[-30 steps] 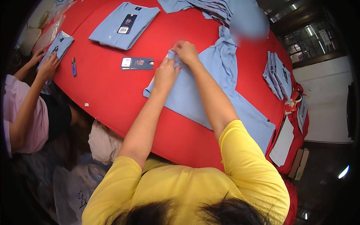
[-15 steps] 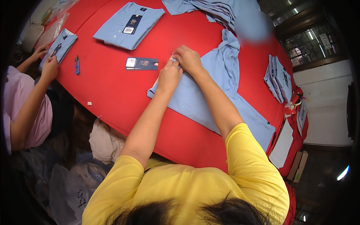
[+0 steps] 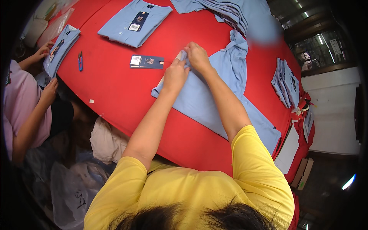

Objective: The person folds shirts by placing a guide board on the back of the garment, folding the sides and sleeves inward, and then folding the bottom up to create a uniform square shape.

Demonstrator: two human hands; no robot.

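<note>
A light blue shirt (image 3: 209,109) lies spread at a slant across the red-covered table in front of me, with its collar and sleeve part toward the far right. My left hand (image 3: 176,76) is closed on the shirt's left edge, where a pale strip shows beside the fabric. Just to its right, my right hand (image 3: 197,58) pinches a bit of the same edge, its fingertips partly hidden. Left of my hands, dark navy hang tags (image 3: 154,62) with a white label lie on the cloth.
Beyond the tags is a folded blue shirt (image 3: 134,23). Blue thread snips (image 3: 80,62) lie at the left. A co-worker's hands (image 3: 46,53) hold another folded shirt (image 3: 61,50). More blue shirts (image 3: 230,11) are piled at the far side, and a folded stack (image 3: 285,82) stands at right.
My right hand has shifted slightly up and right, bringing the shirt's edge up a little between my hands. The co-worker's nearer hand has moved down along their folded shirt.
</note>
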